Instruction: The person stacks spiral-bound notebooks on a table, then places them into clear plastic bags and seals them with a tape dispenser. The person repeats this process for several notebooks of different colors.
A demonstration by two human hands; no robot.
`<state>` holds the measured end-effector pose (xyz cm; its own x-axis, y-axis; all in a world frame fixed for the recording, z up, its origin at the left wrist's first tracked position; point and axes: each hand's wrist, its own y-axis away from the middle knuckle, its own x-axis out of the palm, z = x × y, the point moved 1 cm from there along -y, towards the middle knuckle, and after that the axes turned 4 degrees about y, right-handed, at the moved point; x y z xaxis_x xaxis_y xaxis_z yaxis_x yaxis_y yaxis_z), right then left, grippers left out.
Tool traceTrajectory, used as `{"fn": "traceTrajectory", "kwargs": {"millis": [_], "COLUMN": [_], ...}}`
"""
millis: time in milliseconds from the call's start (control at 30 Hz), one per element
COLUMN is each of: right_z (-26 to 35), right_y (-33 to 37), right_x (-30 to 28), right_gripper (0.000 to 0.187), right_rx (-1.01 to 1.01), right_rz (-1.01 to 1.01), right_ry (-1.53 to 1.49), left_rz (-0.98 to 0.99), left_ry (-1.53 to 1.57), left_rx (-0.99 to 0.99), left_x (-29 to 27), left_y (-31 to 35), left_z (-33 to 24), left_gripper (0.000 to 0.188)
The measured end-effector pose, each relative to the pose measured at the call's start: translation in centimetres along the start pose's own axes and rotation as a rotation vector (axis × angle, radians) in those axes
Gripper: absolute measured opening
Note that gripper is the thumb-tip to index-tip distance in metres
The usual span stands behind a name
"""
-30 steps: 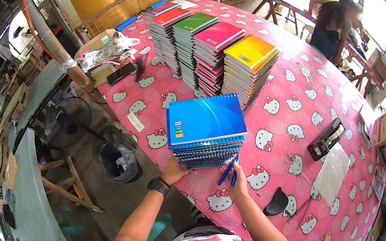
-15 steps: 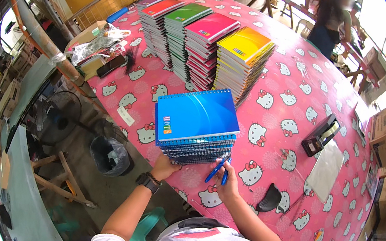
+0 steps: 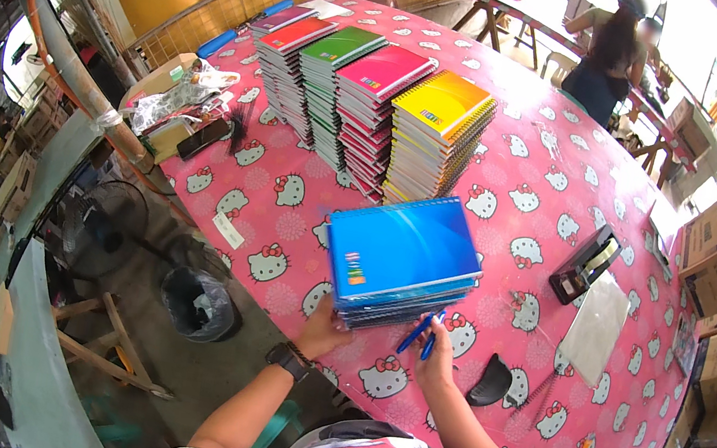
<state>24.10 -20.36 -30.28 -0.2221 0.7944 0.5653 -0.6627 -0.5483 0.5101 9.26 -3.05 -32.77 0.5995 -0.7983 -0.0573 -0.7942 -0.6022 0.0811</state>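
A stack of blue spiral notebooks (image 3: 405,254) stands at the near edge of the table, its coil bindings turned different ways. At the stack's lower left corner my left hand (image 3: 324,330) grips it, fingertips partly hidden by the notebooks. My right hand (image 3: 437,352) is closed around a small tool with two blue handles, probably pliers (image 3: 424,334), beside the stack's near right corner. Behind stand tall stacks of yellow notebooks (image 3: 443,107), pink notebooks (image 3: 384,75), green notebooks (image 3: 341,47) and red notebooks (image 3: 298,35), with purple notebooks (image 3: 280,18) at the far end.
On the pink patterned table (image 3: 499,273) lie a tape dispenser (image 3: 589,263), a clear flat sheet (image 3: 595,329), a black curved object (image 3: 491,380) and a paper slip (image 3: 229,230). A lined bin (image 3: 200,302) stands left below. A person (image 3: 612,63) is at a far table.
The blue notebook stack has shifted right and slightly nearer, turning a little, with my left hand following it. My right hand still holds the blue-handled tool. The view has shifted slightly.
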Motion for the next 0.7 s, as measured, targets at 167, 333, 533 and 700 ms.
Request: {"fn": "traceTrajectory", "kwargs": {"millis": [167,333,533,700], "right_z": [5.0,10.2,15.8,17.6], "right_y": [-3.5,-8.9,-15.4,-16.6], "right_x": [-2.9,-4.2,-5.2,-0.9], "right_gripper": [0.019,0.022,0.024,0.023], "right_rx": [-0.037,-0.162,-0.155,-0.165], "right_rz": [-0.045,-0.091,-0.015,0.006], "right_ry": [0.103,0.233,0.171,0.267], "left_rz": [0.078,0.157,0.208,0.155], "left_ry": [0.209,0.17,0.256,0.171], "left_rx": [-0.104,-0.037,0.02,0.064], "left_x": [6.2,10.5,14.4,15.0], "left_y": [-1.7,-5.8,-11.2,-12.3], "left_z": [-2.9,-0.4,-0.6,-0.7], "left_gripper": [0.097,0.106,0.108,0.104]}}
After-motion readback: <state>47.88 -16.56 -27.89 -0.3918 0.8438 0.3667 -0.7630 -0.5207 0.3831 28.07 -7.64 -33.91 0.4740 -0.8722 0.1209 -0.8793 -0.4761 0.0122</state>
